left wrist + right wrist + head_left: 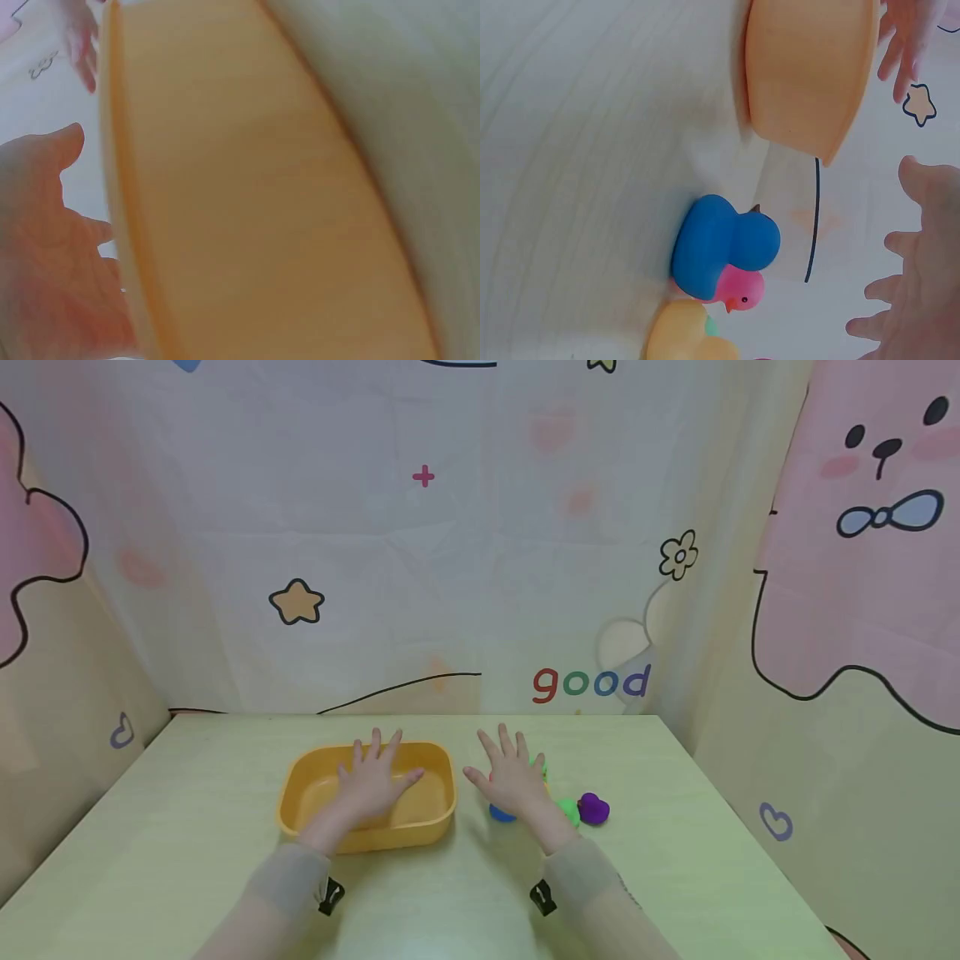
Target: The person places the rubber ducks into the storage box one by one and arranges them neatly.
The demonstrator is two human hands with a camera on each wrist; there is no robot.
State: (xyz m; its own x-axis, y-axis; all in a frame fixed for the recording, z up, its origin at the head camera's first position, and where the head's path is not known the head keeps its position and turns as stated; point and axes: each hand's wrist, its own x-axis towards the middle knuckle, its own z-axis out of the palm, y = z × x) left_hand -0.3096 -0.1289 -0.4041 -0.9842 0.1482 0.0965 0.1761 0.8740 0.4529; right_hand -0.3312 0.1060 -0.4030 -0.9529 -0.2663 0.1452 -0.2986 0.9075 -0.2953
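Head view: pale table [450, 910] with faint wood grain, backed and flanked by a creased printed backdrop [390, 627]. Behind the table, a star [297, 602], a small flower [678, 555] and the word "good" [592, 683] in mixed colours; on the right side, a pink animal figure [847, 610] (bow tie, pale blue). Orange tub [397, 840] left of centre on the table. Left hand [372, 785] above it, fingers spread wide, gripping nothing. Right hand [513, 781] likewise spread and holding nothing, over the toys to the tub's right. Among these, a green toy [568, 812] and a purple toy [594, 808] sit close together. Right wrist view: blue duck [701, 244] overlapping pink duck [742, 285], yellow toy [676, 330] beside them; contact unclear.
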